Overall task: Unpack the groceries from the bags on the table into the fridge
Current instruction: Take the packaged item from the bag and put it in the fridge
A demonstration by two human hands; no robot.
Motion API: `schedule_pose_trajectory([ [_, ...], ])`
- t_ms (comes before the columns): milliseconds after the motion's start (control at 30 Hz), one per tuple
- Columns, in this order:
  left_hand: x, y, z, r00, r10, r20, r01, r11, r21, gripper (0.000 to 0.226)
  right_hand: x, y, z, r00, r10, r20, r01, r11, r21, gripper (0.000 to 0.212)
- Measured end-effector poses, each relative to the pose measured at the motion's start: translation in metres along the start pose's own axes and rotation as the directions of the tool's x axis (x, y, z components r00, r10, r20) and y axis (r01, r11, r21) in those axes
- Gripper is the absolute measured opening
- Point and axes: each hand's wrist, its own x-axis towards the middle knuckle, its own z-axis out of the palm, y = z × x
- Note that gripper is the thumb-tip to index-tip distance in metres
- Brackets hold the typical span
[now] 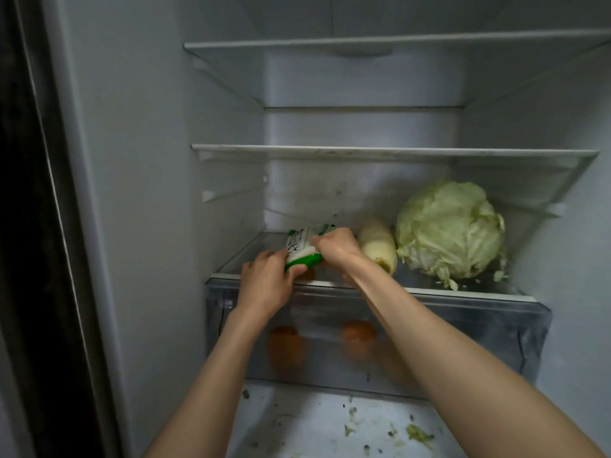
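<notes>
Both my hands reach into the open fridge at its lowest glass shelf [479, 285]. A green and white packet [302, 246] lies at the shelf's left part. My left hand [264, 282] grips its near green end, and my right hand [334, 247] holds its right side from above. Just right of my right hand lies a pale white radish [378, 246]. A big pale green cabbage [451, 229] sits further right on the same shelf. Something orange shows under the packet, mostly hidden by my hands.
Two glass shelves [393, 152] above hold nothing. Below is a clear drawer [479, 335] with orange round things [358, 335] inside. Leaf scraps [418, 433] lie on the fridge floor. The fridge's left wall [148, 193] stands close to my left hand.
</notes>
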Motion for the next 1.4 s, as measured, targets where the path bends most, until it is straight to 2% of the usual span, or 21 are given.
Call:
schedule_pose_trajectory([
  [200, 0.026, 0.005, 0.004, 0.991, -0.041, 0.128, 0.029, 0.995, 0.099, 0.042, 0.014, 0.005, 0.001, 0.999, 0.006, -0.049, -0.011, 0.995, -0.102, 0.031],
  [433, 0.047, 0.0, 0.014, 0.985, -0.027, 0.168, 0.017, 0.998, 0.058, 0.037, 0.018, 0.009, 0.001, 0.993, -0.045, 0.107, 0.077, 0.945, -0.318, 0.035],
  [500, 0.049, 0.001, 0.015, 0.985, -0.013, 0.172, -0.001, 0.997, 0.08, 0.038, 0.015, 0.012, 0.003, 0.986, -0.078, 0.146, 0.137, 0.881, -0.452, 0.035],
  [600, 0.057, -0.001, 0.01, 0.974, -0.014, 0.225, -0.008, 0.995, 0.098, 0.036, 0.009, 0.012, 0.0, 0.972, -0.155, 0.175, 0.232, 0.724, -0.649, 0.033],
  [733, 0.062, -0.006, 0.003, 0.965, 0.004, 0.264, -0.013, 0.999, 0.033, 0.04, 0.0, 0.01, -0.008, 0.942, -0.239, 0.235, 0.33, 0.553, -0.765, 0.031],
  [833, 0.048, -0.002, 0.003, 0.985, 0.057, 0.162, -0.047, 0.997, -0.064, 0.051, -0.012, 0.01, -0.008, 0.909, -0.319, 0.267, 0.394, 0.451, -0.801, 0.031],
  [900, 0.036, 0.004, -0.004, 0.995, 0.085, 0.045, -0.079, 0.989, -0.127, 0.054, -0.019, 0.011, -0.013, 0.877, -0.39, 0.279, 0.419, 0.34, -0.842, 0.035],
  [967, 0.024, 0.009, -0.017, 0.993, 0.116, -0.036, -0.119, 0.987, -0.109, 0.054, -0.028, 0.012, -0.022, 0.862, -0.441, 0.251, 0.398, 0.281, -0.873, 0.042],
  [1133, -0.01, 0.007, -0.039, 0.973, 0.202, -0.112, -0.207, 0.978, -0.035, 0.061, -0.072, 0.013, -0.047, 0.863, -0.491, 0.116, 0.31, 0.334, -0.89, 0.061],
  [1400, -0.108, 0.025, -0.058, 0.948, 0.259, -0.187, -0.276, 0.959, -0.069, 0.061, -0.177, 0.026, -0.078, 0.865, -0.502, -0.002, 0.241, 0.418, -0.876, 0.064],
])
